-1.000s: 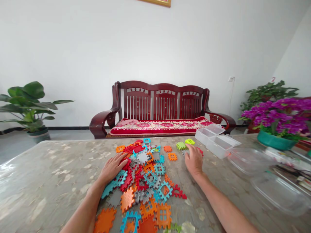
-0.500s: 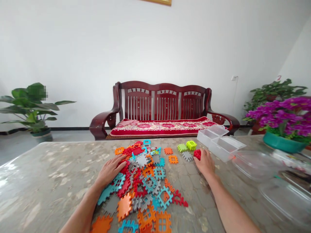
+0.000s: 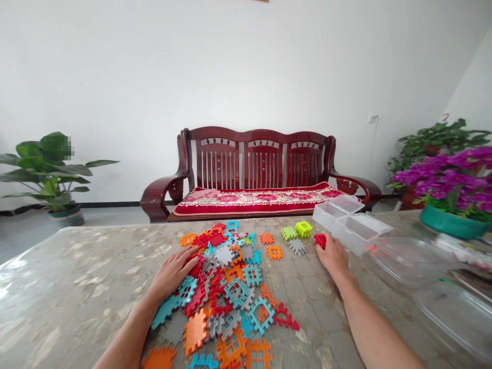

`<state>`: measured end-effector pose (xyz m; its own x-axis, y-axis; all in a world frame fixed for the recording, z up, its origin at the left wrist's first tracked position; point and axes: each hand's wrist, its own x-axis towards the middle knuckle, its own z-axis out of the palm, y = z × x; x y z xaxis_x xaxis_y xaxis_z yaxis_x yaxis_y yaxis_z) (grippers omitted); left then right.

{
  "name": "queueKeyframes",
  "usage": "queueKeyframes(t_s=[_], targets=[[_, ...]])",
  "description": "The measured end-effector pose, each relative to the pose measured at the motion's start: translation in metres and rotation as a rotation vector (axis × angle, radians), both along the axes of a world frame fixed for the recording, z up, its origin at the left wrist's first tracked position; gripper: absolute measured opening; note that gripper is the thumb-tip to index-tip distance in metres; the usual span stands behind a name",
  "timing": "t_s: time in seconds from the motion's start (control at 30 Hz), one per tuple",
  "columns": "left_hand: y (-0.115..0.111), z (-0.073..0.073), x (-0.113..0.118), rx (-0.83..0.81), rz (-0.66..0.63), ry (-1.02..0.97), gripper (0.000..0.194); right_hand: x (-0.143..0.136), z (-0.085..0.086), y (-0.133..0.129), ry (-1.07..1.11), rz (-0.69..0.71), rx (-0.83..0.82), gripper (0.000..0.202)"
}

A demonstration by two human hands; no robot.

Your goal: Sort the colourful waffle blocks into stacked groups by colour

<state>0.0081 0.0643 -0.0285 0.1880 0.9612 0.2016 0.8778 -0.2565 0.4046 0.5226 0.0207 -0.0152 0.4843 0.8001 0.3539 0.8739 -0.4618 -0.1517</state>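
Overlap hid much of the tile pile [image 3: 223, 307] from us, and its near end was cut off at the bottom of our view. Our left hand [image 3: 175, 269] lay palm down over its left side, fingers outstretched, covering what was beneath. Our right grip [image 3: 334, 258] was clamped on a red piece [image 3: 320, 241] toward the counter's [image 3: 96, 277] far edge, near the translucent box [image 3: 348, 240]; our fingers masked part of it, so we could not count its layers. It looked bright, toothed and compact. Above the leafy plant [image 3: 453, 136] we saw a red mark [image 3: 445, 117] shaped like a 2.
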Motion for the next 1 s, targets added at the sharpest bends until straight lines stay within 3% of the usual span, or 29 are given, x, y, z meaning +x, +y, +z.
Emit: queueKeyframes(t_s=[0.23,0.3,0.43,0.5,0.67,1.0], targets=[[0.001,-0.001,-0.001,0.002,-0.011,0.019,0.057,-0.001,0.003,-0.006,0.024,-0.067,0.067,0.047],[0.0,0.0,-0.001,0.007,-0.006,0.028,0.056,-0.009,0.005,-0.009,-0.01,-0.007,0.18,0.046],[0.001,0.0,-0.001,0.003,-0.003,0.054,0.056,-0.037,0.009,-0.012,-0.016,0.248,0.31,0.04],[0.001,0.0,-0.001,0.0,0.002,0.065,0.055,-0.053,0.01,-0.01,0.006,0.303,0.265,0.036],[0.001,-0.002,-0.001,0.014,0.0,0.064,0.056,-0.075,0.006,-0.003,0.046,0.281,0.08,0.031],[0.001,-0.001,0.0,0.023,-0.001,0.06,0.054,-0.057,0.009,-0.008,-0.052,0.142,-0.001,0.022]])
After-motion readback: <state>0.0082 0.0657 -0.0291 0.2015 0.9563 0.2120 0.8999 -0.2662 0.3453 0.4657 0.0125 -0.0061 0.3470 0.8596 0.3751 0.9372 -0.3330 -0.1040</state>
